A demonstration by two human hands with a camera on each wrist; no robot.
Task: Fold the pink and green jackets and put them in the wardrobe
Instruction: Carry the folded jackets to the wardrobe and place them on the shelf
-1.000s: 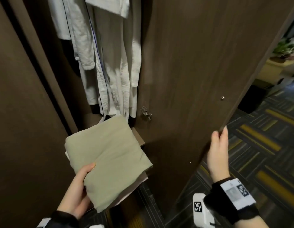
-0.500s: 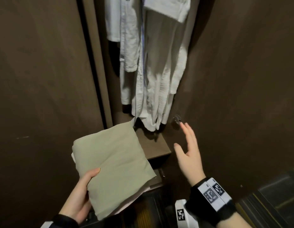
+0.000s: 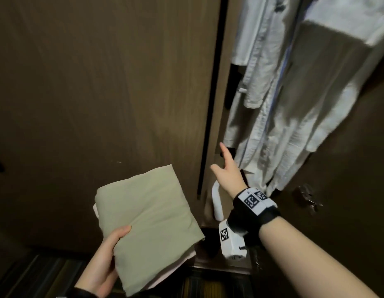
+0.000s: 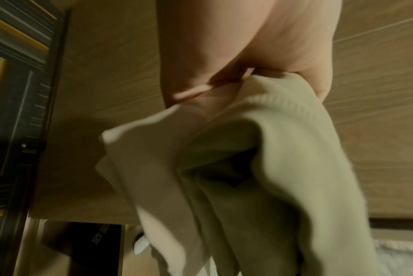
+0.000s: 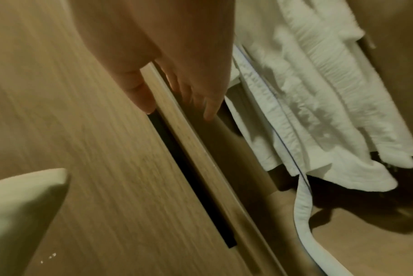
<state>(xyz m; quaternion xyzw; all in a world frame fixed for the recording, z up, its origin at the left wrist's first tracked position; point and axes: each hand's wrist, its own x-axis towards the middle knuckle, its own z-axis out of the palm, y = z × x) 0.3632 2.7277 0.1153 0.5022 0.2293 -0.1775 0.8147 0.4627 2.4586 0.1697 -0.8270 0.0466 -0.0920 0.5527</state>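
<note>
1. The left hand (image 3: 105, 254) is gripping the folded stack at its near edge, thumb curled on top: the green jacket (image 3: 148, 216) is lying over the pink jacket (image 3: 165, 274) (only a pale pink rim is showing beneath).
2. The right hand (image 3: 226, 171) is reaching with straight fingers, holding nothing, to the edge of the closed left door (image 3: 100, 93) beside the wardrobe (image 5: 356, 242) opening.
3. White robes (image 3: 294, 93) are hanging inside.
4. Folding is looking done; placing both jackets inside is what is remaining, probably once the opening is widened.
</note>
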